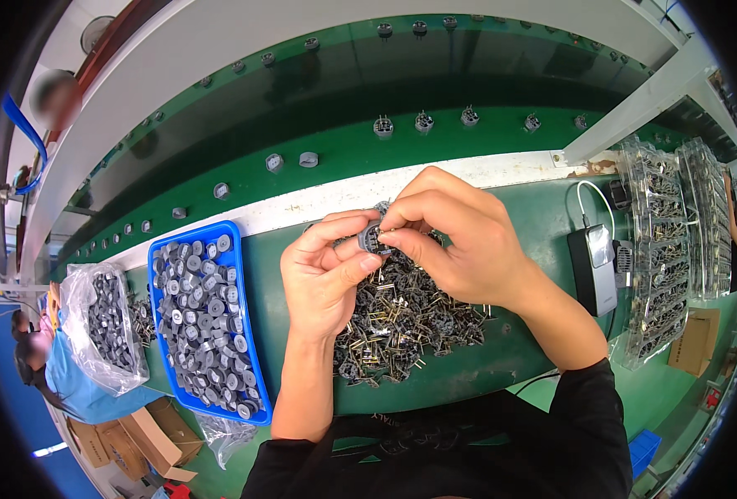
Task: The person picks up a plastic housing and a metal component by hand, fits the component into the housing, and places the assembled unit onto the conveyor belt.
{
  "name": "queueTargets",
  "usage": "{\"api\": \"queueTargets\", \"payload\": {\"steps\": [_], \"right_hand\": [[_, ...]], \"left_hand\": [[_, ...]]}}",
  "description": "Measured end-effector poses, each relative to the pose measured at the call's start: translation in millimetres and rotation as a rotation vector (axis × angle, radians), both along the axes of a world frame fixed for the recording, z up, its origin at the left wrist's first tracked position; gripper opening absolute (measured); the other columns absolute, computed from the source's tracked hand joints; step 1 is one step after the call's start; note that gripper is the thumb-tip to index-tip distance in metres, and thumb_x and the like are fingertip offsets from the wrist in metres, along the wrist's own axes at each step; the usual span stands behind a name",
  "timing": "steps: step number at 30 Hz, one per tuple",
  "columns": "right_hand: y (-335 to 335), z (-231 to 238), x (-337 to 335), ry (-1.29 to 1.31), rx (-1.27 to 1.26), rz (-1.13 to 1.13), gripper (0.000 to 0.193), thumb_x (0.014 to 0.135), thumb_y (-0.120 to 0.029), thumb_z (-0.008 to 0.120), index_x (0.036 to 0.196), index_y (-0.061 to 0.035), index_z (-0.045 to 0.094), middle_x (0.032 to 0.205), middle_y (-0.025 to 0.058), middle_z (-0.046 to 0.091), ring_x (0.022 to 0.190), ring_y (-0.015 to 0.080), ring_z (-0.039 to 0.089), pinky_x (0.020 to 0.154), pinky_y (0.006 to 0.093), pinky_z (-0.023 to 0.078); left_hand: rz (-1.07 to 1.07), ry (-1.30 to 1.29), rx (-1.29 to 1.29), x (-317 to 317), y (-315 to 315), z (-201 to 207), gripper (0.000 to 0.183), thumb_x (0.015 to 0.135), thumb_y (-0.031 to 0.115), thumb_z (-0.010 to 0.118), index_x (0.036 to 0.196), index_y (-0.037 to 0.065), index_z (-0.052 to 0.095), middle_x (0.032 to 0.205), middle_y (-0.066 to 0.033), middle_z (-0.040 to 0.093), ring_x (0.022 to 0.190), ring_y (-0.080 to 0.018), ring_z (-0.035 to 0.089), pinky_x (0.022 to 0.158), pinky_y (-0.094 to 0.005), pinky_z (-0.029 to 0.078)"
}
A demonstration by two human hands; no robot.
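Between my two hands, above the green table, is a small round grey plastic housing (371, 239) with metal parts showing inside. My left hand (328, 262) pinches it from the left between thumb and fingers. From the right, my right hand (456, 237) closes thumb and forefinger at its open face; whether a separate small part sits in that pinch is hidden. Below both hands lies a heap of dark plug inserts with brass pins (402, 320). To the left, a blue tray (159, 324) holds many grey round housings (202, 308).
A green conveyor belt (343, 137) carries spaced-out housings behind a white rail (302, 200). On the right lie a black-and-white device with a cable (593, 274) and stacked clear trays of parts (660, 249). A plastic bag of housings (106, 324) and cardboard boxes (140, 441) are at left.
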State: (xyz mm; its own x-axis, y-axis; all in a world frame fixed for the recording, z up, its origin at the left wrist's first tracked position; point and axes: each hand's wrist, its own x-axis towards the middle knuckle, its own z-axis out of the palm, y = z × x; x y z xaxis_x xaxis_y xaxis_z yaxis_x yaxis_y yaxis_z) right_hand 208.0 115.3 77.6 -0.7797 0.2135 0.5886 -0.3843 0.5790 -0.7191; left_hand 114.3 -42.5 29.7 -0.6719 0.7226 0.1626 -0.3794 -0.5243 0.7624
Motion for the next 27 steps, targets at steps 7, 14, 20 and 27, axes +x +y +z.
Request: {"api": "queueTargets", "payload": {"steps": [7, 14, 20, 27], "right_hand": [[-10, -9, -6, 0.050, -0.016, -0.108, 0.012, 0.078, 0.001, 0.070, 0.086, -0.0046, 0.063, 0.081, 0.0059, 0.058, 0.067, 0.0224, 0.060, 0.057, 0.0326, 0.049], [16, -18, -13, -0.046, -0.107, 0.065, 0.014, 0.083, 0.000, 0.067, 0.096, -0.0029, 0.070, 0.083, 0.0063, 0.060, 0.069, 0.0169, 0.060, 0.059, 0.0288, 0.048], [59, -62, -20, -0.452, -0.069, -0.040, 0.018, 0.090, -0.003, 0.060, 0.105, -0.0017, 0.069, 0.090, 0.0067, 0.061, 0.079, 0.0147, 0.060, 0.072, 0.0272, 0.048], [37, -78, -24, -0.377, 0.113, 0.025, 0.022, 0.086, -0.019, 0.070, 0.103, -0.0051, 0.071, 0.093, 0.0088, 0.059, 0.086, 0.0238, 0.059, 0.076, 0.0345, 0.050]], "left_hand": [[-0.008, -0.062, 0.002, 4, 1, 3, 0.037, 0.079, -0.017, 0.065, 0.115, -0.008, 0.061, 0.123, -0.0234, 0.058, 0.106, -0.0296, 0.065, 0.093, -0.0392, 0.057], [0.056, 0.033, -0.380, -19, 17, 24, 0.028, 0.083, -0.006, 0.068, 0.111, -0.007, 0.065, 0.102, -0.0178, 0.069, 0.088, -0.0231, 0.070, 0.081, -0.0341, 0.060], [0.321, 0.536, -0.769, -109, 76, 24, 0.026, 0.084, 0.006, 0.070, 0.107, -0.005, 0.070, 0.087, -0.0096, 0.071, 0.078, -0.0131, 0.066, 0.073, -0.0256, 0.052], [0.326, 0.996, -1.160, -177, 118, -28, 0.025, 0.080, 0.022, 0.074, 0.099, 0.005, 0.075, 0.094, -0.0112, 0.074, 0.087, -0.0245, 0.070, 0.078, -0.0334, 0.053]]}}
